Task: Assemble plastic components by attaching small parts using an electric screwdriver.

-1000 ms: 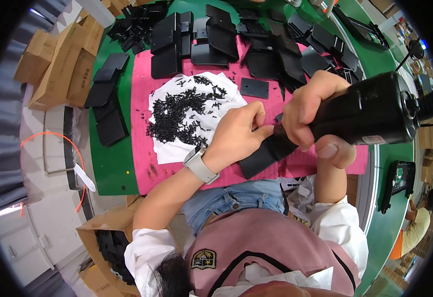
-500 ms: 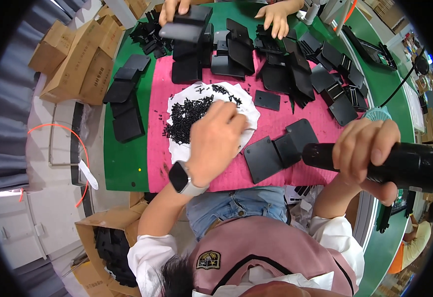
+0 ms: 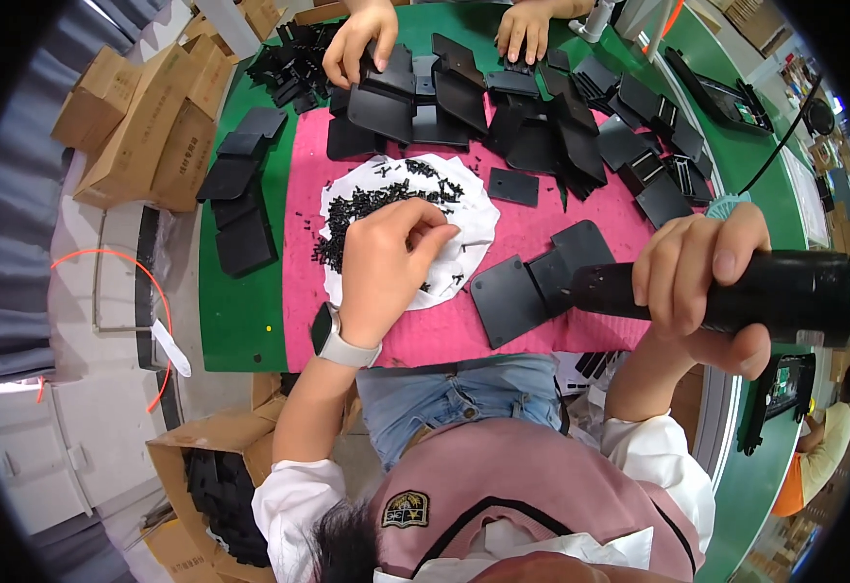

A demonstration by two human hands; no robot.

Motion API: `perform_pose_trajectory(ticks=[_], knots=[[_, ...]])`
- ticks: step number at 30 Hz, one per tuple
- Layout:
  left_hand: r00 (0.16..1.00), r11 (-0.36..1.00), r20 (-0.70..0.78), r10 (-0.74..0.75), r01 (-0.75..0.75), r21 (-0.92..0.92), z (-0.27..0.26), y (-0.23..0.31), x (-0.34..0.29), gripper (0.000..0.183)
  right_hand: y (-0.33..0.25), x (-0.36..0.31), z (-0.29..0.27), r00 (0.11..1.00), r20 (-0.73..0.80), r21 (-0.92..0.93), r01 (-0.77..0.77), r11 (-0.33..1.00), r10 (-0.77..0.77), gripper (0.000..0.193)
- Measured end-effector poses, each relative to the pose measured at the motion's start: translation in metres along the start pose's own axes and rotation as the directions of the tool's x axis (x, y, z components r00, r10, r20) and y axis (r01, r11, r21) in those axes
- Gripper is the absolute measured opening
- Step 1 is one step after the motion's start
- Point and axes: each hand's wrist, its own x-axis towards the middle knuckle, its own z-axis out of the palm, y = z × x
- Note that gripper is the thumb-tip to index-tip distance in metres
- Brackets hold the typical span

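My left hand (image 3: pixel 386 255) hovers over a heap of small black screws (image 3: pixel 357 202) spread on a white cloth (image 3: pixel 481 219). Its thumb and fingertips are pinched together; whatever is between them is too small to make out. In my right hand (image 3: pixel 702 282) is a black electric screwdriver (image 3: pixel 794 291), held level with its tapered end pointing left. Near that end a black hinged plate assembly (image 3: pixel 512 303) lies on the pink mat (image 3: pixel 396 340). A small flat black plate (image 3: pixel 513 187) rests beyond it, right of the cloth.
Across the green table (image 3: pixel 236 330), another person's hands (image 3: pixel 362 44) touch black parts. Stacked black brackets (image 3: pixel 561 141) line the far mat edge; more plates (image 3: pixel 240 199) lie at left. An open cardboard box (image 3: pixel 250 428) of black parts stands below the table's left.
My left hand has shifted slightly left, its fingers now pinched above the screws. The screwdriver has moved a little up and left. The other person's hand has lowered a black plate onto the stack.
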Motion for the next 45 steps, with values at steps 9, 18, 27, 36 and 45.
perform_pose_trajectory(ticks=[9,18,27,36,45], knots=[[0.928,0.535,0.352,-0.122,0.360,-0.764,0.009,0.022,-0.020,0.017,0.019,0.006,0.005,0.984,-0.056,0.029,0.171,0.985,-0.169,0.049],[0.920,0.606,0.391,-0.019,0.322,-0.727,0.013,0.020,-0.024,0.016,0.022,0.004,0.012,0.975,-0.182,0.051,0.139,0.989,-0.127,0.039],[0.938,0.791,0.340,0.066,0.158,-0.591,0.030,0.036,-0.025,0.059,0.005,-0.017,-0.006,0.989,-0.132,0.128,0.077,0.989,-0.060,0.047],[0.924,0.939,0.232,0.303,-0.331,0.094,0.059,0.033,-0.035,0.060,0.000,-0.034,0.002,0.968,-0.247,-0.153,-0.088,0.984,0.048,0.042],[0.933,0.940,0.184,0.309,-0.329,0.090,0.065,0.032,-0.040,0.052,-0.002,-0.022,0.011,0.973,-0.081,-0.244,-0.229,0.942,0.216,0.040]])
